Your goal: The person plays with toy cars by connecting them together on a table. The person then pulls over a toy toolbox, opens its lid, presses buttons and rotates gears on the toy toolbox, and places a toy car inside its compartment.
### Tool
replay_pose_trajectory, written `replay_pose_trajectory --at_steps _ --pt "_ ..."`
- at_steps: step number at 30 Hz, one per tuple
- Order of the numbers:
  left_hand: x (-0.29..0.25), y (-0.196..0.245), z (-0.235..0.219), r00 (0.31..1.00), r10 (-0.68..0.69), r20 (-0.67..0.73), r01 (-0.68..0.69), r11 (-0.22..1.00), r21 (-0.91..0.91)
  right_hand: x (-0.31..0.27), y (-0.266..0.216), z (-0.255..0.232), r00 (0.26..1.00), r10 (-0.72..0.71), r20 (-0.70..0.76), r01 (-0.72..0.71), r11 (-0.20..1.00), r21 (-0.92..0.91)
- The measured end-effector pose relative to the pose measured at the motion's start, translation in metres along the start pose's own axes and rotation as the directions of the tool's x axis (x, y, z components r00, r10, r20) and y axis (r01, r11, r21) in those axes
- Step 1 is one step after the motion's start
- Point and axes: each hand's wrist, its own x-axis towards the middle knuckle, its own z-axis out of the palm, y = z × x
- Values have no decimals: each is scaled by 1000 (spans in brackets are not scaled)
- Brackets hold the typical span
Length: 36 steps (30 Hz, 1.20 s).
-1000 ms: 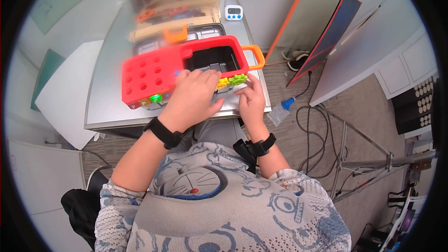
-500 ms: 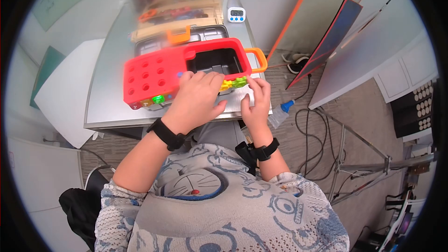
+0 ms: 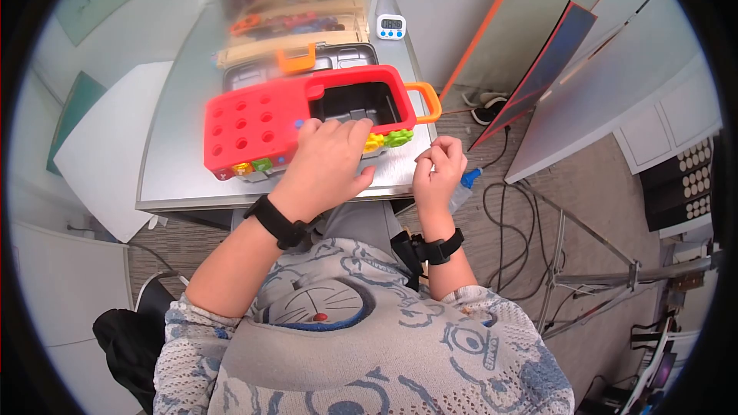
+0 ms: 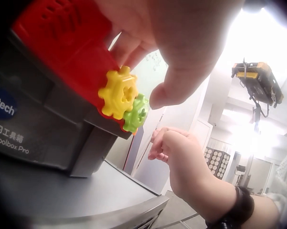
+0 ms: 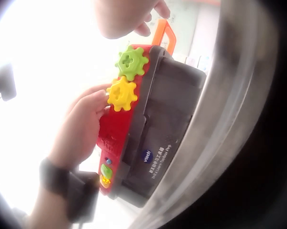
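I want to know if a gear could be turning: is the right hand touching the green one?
Apart: the head view shows a gap, with tabletop between the right hand and green gear.

Red-and-grey toolbox (image 5: 153, 124), yellow gear (image 5: 122, 95)

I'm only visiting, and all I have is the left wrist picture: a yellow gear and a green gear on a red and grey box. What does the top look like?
Observer: The head view shows rows of round holes in the red top.
Visitor: What's along the front, out of my sight?
Observer: A small green button, on the other side of the left hand from the yellow gear.
Visitor: Anything farther back?
Observer: Yes, a small white timer with a display.
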Motion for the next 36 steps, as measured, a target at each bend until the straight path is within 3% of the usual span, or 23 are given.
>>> replay_pose_trajectory --at_steps 3,5,6,8,12,15,17,18,21,25,28,33,36 --pt "0 0 1 1000 8 -9 -8 1000 6 3 -2 -2 1000 0 -1 0 999 -42" --pt "0 1 1 1000 16 -25 -16 1000 9 6 -8 -1 999 41 13 -43 985 168" --pt "0 1 0 1000 14 -23 -14 1000 5 7 -9 -2 999 40 12 -42 985 167" --pt "0 1 -1 1000 11 -23 -11 1000 3 6 -11 -3 990 -131 45 128 990 61" --pt "-1 -1 1 999 25 -42 -25 1000 -4 1 6 -6 998 -53 38 56 995 -80" --pt "-1 1 1 999 18 -32 -17 1000 3 4 -3 -6 1000 -19 0 19 999 -29" --pt "-1 1 1 1000 7 -24 -7 1000 17 7 -10 -2 1000 -8 27 2 977 213" --pt "-1 1 0 1000 10 -20 -10 1000 9 7 -10 -2 1000 -10 27 4 977 214" --pt "-1 0 -1 1000 17 -11 -17 1000 2 3 2 -6 1000 -28 -8 28 1000 -3" --pt "0 1 -1 999 24 26 -24 999 25 4 0 -9 1000 -11 -17 11 1000 -10" --pt "-1 0 -1 999 34 23 -35 999 27 6 -4 -6 997 -79 -13 79 996 32" --pt "-3 -1 -3 998 63 23 -64 997 50 3 -5 -2 987 -121 104 116 992 48" --pt "-3 -1 -3 997 68 36 -70 996 59 3 -6 -1 989 -114 98 112 993 30"
